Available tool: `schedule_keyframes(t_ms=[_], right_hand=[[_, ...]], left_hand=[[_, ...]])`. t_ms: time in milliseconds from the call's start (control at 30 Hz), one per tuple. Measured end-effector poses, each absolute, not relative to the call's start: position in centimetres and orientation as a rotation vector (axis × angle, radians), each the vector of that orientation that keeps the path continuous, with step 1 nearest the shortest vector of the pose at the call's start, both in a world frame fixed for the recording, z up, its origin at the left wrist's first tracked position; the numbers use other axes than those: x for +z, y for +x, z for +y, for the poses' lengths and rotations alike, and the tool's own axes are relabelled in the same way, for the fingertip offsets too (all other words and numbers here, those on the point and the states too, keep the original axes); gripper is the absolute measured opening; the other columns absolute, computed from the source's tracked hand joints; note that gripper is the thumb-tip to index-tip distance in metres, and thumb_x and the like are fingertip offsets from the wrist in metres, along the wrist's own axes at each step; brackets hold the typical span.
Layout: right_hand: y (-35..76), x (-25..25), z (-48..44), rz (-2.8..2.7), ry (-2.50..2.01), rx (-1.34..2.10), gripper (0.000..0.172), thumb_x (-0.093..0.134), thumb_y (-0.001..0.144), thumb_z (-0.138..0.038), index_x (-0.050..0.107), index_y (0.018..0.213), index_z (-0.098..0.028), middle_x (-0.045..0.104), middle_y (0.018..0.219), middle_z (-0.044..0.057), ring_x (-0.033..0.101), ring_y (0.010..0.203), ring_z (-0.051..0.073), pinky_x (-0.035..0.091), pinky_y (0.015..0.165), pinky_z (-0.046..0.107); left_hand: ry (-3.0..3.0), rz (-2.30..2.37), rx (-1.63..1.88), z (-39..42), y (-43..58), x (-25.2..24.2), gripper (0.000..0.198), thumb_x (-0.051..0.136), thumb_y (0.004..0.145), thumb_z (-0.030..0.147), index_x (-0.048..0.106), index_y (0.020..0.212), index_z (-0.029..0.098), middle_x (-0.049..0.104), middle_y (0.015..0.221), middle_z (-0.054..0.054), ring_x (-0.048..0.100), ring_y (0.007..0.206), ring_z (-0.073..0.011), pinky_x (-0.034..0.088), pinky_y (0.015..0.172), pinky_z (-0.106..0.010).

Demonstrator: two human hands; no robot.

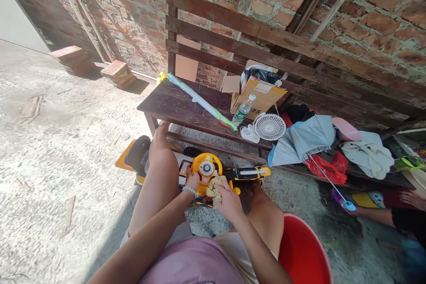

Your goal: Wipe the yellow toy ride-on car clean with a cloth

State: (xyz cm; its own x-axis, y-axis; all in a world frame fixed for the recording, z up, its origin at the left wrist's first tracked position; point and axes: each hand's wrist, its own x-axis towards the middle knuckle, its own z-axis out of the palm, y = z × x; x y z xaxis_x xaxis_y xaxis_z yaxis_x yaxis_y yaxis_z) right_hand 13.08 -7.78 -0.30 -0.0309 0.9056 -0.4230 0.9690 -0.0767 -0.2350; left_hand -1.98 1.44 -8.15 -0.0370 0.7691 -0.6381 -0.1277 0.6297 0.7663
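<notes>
Ride-on toy [181,159] on the rough concrete floor, between the person's bare legs, in front of the wooden bench [163,102]. Mostly bright yellow and black, with a pale body panel; we see no large break on the parts in view. Yellow steering wheel [213,160], facing upward, with a round grey-white hub marked by a dark figure we can't make out. Just left of the wheel, a dark-framed label [183,167] in white and orange. Farther left, a black seat [141,151] with an orange-yellow part behind it, half hidden by the left leg. To the right, a black-and-yellow arm [248,173] carrying a pale strip along its length and a yellow end.

Left hand [193,181], pale bracelet [189,191] at the wrist, rests at the wheel's near left rim; whether the fingers curl right round it we cannot tell. Right hand [229,200] has its fingers bent over a crumpled, yellowish cloth [214,186], pressed up to the wheel's right side. Red bucket [302,248] beside the right leg.
</notes>
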Motion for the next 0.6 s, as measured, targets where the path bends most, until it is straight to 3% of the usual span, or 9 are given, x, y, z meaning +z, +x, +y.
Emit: schedule_keyframes(t_ms=[133, 267, 400, 600], right_hand=[[17.0, 1.3, -6.8, 1.954, 2.54, -0.552, 0.056, 0.05, 0.092, -0.03, 0.055, 0.147, -0.03, 0.039, 0.162, 0.007, 0.064, 0.117, 0.025, 0.053, 0.094, 0.032], [19.5, 0.4, -4.3, 1.796, 2.614, -0.559, 0.056, 0.051, 0.094, -0.035, 0.054, 0.149, -0.029, 0.044, 0.159, 0.01, 0.067, 0.111, 0.025, 0.054, 0.088, 0.033], [20.6, -2.3, -2.1, 1.8, 2.649, -0.638, 0.046, 0.047, 0.096, -0.036, 0.063, 0.139, -0.029, 0.058, 0.144, 0.007, 0.066, 0.112, 0.022, 0.052, 0.094, 0.032], [22.8, -4.2, -0.3, 1.636, 2.823, -0.633, 0.05, 0.038, 0.101, -0.042, 0.062, 0.141, -0.021, 0.066, 0.136, 0.012, 0.063, 0.121, 0.025, 0.051, 0.099, 0.032]], left_hand=[[1.051, 1.43, 0.848, 0.7, -2.1, -6.9, 0.068, 0.071, 0.077, 0.03, 0.05, 0.142, 0.025, 0.032, 0.167, -0.009, 0.016, 0.159, -0.0309, 0.013, 0.13, -0.047], [1.861, 1.407, 0.407, -0.7, -1.4, -7.9, 0.073, 0.066, 0.084, 0.032, 0.048, 0.153, 0.02, 0.021, 0.173, -0.014, 0.004, 0.16, -0.0401, -0.007, 0.127, -0.061], [2.106, 1.441, 0.135, -1.0, -1.2, -9.5, 0.079, 0.062, 0.089, 0.034, 0.037, 0.162, 0.023, 0.01, 0.175, -0.014, -0.001, 0.16, -0.0424, -0.006, 0.125, -0.067], [2.094, 1.416, 0.09, -0.8, -1.5, -9.2, 0.078, 0.057, 0.09, 0.025, 0.032, 0.164, 0.023, 0.005, 0.175, -0.012, -0.003, 0.161, -0.0396, -0.001, 0.123, -0.071]])
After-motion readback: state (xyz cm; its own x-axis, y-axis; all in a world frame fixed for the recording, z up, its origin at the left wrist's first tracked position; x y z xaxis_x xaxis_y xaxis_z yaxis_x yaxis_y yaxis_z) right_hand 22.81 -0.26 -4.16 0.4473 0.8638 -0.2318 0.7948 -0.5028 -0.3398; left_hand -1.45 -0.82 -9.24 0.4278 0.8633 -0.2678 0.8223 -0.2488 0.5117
